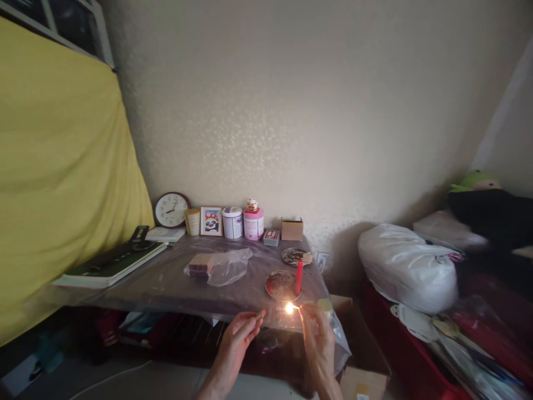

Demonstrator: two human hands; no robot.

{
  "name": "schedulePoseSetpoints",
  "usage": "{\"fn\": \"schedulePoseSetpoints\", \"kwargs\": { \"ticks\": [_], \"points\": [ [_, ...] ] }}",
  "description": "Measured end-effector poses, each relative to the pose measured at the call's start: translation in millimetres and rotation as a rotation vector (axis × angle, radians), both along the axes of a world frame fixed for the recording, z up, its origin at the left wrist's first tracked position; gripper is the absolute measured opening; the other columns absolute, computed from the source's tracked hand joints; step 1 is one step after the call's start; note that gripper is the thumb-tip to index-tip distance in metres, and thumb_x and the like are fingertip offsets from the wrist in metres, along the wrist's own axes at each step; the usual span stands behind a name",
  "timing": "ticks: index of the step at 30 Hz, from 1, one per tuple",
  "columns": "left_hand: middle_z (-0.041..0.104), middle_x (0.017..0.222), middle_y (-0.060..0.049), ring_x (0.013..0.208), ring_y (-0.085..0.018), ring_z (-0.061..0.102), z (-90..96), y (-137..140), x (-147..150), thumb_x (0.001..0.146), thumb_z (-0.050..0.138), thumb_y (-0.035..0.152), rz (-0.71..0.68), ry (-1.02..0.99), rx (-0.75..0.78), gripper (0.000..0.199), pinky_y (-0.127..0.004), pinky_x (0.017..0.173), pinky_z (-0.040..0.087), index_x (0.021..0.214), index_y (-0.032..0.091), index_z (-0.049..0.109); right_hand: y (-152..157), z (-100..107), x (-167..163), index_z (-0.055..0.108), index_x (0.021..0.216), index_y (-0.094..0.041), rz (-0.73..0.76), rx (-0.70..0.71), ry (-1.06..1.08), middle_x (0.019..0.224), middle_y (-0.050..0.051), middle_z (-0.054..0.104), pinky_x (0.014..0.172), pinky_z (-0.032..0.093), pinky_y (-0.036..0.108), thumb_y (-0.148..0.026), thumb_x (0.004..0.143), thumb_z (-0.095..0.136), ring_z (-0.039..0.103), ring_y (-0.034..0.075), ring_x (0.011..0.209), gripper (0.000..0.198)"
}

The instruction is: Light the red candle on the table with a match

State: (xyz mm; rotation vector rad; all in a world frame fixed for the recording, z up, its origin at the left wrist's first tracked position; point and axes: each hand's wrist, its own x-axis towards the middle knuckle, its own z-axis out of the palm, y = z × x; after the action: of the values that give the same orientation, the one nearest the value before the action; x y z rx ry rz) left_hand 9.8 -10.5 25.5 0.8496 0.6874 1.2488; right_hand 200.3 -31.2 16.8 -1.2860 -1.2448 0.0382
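Note:
A burning match is pinched between the fingers of my right hand, its bright flame pointing left over the table's front edge. To the left, my left hand is closed around a small matchbox, mostly hidden by the fingers. Just beyond the flame, a red candle stands upright at the right side of a round metal plate. The flame and the candle's top are apart. Behind it, a second plate carries several loose matchsticks.
A pack of small boxes lies in clear plastic on the covered table. Along the wall are a clock, a framed panda picture, canisters, a card box and an open carton. White bags sit right.

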Motion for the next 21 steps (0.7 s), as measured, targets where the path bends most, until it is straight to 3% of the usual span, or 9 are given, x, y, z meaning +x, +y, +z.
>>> {"fn": "schedulePoseSetpoints", "kwargs": {
  "ticks": [8, 21],
  "points": [
    [0.065, 0.115, -0.012, 0.107, -0.026, 0.056, -5.8, 14.4, -19.0, 0.074, 0.064, 0.034, -0.002, 0.079, 0.034, 0.025, -0.039, 0.095, 0.039, 0.093, 0.017, 0.069, -4.6, 13.1, -4.1, 0.065, 0.078, -0.020, -0.021, -0.024, 0.110, 0.079, 0.003, 0.066, 0.057, 0.046, 0.024, -0.035, 0.084, 0.052, 0.060, 0.018, 0.073, 0.021],
    [0.066, 0.115, -0.012, 0.104, -0.022, 0.058, -1.3, 40.5, -14.8, 0.075, 0.064, 0.033, -0.054, 0.048, 0.055, 0.022, -0.038, 0.095, 0.039, 0.090, 0.018, 0.068, 0.1, 6.3, 1.1, 0.064, 0.073, -0.019, -0.041, -0.040, 0.223, 0.072, 0.002, 0.065, 0.065, 0.042, 0.028, -0.041, 0.078, 0.055, 0.056, 0.019, 0.071, 0.024]
  ]
}}
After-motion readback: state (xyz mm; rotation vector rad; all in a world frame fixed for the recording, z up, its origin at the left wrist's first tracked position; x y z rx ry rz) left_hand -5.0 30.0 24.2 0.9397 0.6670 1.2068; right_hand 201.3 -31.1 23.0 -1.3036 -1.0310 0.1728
